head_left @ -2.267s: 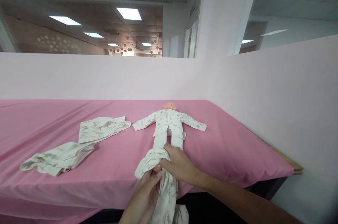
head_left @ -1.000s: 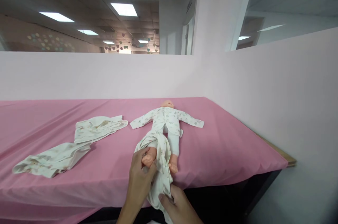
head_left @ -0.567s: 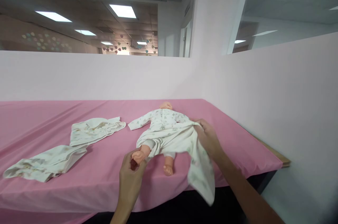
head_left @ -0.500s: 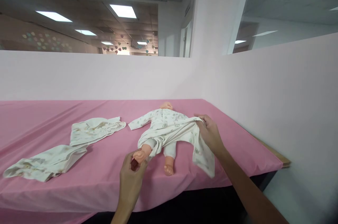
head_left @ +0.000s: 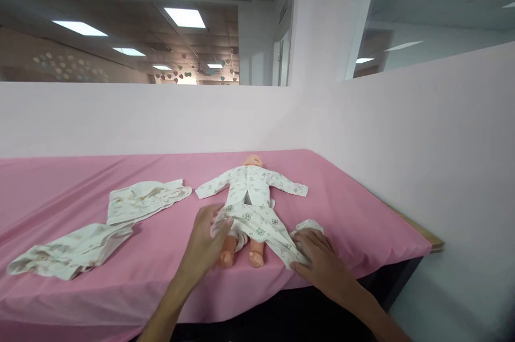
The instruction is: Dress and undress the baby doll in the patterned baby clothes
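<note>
Along the printed garment [head_left: 259, 223], left grip [head_left: 206, 237] touches half-spread; right grip [head_left: 319, 259] clasps.

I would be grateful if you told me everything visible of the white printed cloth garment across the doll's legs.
The thin white garment, soft-looking and printed with small dark figures, lies creased across the legs of the peach plastic-looking doll, feet showing below. The left hand is at one end, its grip unclear; the right hand touches the bunched other end, over the pink cloth cover.
</note>
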A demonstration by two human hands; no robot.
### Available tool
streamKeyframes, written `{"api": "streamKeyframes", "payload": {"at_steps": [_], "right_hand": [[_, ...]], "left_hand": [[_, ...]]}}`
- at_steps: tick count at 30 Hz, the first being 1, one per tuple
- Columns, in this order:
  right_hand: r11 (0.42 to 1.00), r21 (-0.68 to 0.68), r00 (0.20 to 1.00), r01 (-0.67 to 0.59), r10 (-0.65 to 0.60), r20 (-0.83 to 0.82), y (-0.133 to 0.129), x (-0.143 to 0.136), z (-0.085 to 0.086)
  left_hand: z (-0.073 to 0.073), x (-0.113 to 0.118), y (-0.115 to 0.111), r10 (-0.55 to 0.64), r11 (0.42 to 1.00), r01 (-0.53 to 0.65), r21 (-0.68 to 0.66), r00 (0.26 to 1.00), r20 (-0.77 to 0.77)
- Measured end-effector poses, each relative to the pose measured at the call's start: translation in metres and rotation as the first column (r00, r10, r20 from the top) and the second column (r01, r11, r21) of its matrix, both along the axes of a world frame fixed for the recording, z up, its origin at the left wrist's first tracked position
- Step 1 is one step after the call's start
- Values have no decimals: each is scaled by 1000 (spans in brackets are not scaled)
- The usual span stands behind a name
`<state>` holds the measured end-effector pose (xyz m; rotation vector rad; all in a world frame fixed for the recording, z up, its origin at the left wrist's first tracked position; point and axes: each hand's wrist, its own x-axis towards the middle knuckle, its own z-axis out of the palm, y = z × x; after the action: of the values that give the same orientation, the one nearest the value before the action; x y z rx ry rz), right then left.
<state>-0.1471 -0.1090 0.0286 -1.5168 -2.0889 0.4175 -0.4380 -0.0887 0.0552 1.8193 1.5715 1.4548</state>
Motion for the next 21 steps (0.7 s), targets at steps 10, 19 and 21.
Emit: {"api": "streamKeyframes", "payload": {"at_steps": [10, 19, 21], "right_hand": [[983, 118, 989, 139, -131, -75, 14, 1, 0], [988, 8, 969, 154, -149, -199, 21, 8, 7], [991, -12, 965, 136, -135, -224, 20, 9, 10]], "left_hand": [[61, 50, 100, -596, 803, 356, -478, 493, -634], [54, 50, 103, -518, 856, 316, -410, 521, -679], [55, 50, 97, -590, 807, 388, -445, 568, -574]]}}
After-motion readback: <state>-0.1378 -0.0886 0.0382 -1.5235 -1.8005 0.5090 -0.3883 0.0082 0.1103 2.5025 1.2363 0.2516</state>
